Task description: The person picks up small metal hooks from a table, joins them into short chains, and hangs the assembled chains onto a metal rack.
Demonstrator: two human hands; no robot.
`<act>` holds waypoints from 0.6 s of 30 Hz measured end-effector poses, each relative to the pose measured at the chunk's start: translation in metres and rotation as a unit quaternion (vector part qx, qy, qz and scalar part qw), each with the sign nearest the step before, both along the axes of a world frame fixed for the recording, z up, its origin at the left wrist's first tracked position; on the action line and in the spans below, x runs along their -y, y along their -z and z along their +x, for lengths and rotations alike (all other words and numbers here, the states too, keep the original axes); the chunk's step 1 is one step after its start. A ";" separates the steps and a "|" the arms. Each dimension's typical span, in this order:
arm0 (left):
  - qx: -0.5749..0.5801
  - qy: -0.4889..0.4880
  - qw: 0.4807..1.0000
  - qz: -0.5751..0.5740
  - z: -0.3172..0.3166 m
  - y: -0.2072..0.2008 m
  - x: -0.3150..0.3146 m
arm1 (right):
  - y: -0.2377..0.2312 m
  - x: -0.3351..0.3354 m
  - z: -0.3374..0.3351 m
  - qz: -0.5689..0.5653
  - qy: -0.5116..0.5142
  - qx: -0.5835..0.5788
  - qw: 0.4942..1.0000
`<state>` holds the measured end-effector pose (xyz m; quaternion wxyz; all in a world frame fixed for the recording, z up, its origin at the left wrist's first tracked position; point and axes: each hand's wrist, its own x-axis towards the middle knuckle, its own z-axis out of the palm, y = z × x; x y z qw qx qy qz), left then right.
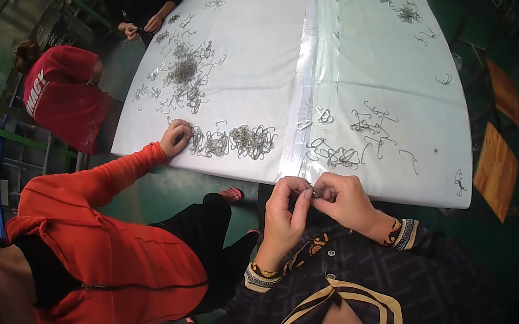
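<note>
My left hand (287, 216) and my right hand (347, 201) meet at the table's near edge, fingertips pinched together. Between them shows a bit of a small metal piece (314, 194); the fingers cover most of it, so its exact kind is hidden. Just beyond lies a loose group of bent wire hooks (337, 154) on the white-covered table (248, 84). More bent wires (374, 125) are scattered to its right. Two carabiner-like wire clips (323, 114) rest a little farther off, near the plastic strip along the table's middle.
At my left, a person in an orange jacket (119, 248) rests a hand (175, 138) beside piles of wire clips (252, 141). Farther piles (184, 72) spread up the table. Others in red (63, 90) and black are at the left. Wooden boards (497, 172) stand at the right.
</note>
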<state>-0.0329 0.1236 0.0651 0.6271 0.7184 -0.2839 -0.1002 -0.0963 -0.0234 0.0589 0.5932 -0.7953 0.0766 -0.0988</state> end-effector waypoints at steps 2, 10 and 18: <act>0.012 -0.002 1.000 -0.008 -0.001 0.002 0.002 | 0.003 0.003 0.001 0.010 0.004 0.015 1.000; 0.054 0.004 0.998 -0.040 0.002 0.012 -0.001 | 0.010 0.046 0.019 -0.003 -0.031 0.132 0.991; 0.064 -0.010 0.997 -0.031 0.005 0.006 0.003 | 0.063 0.082 0.101 -0.357 0.061 0.122 0.924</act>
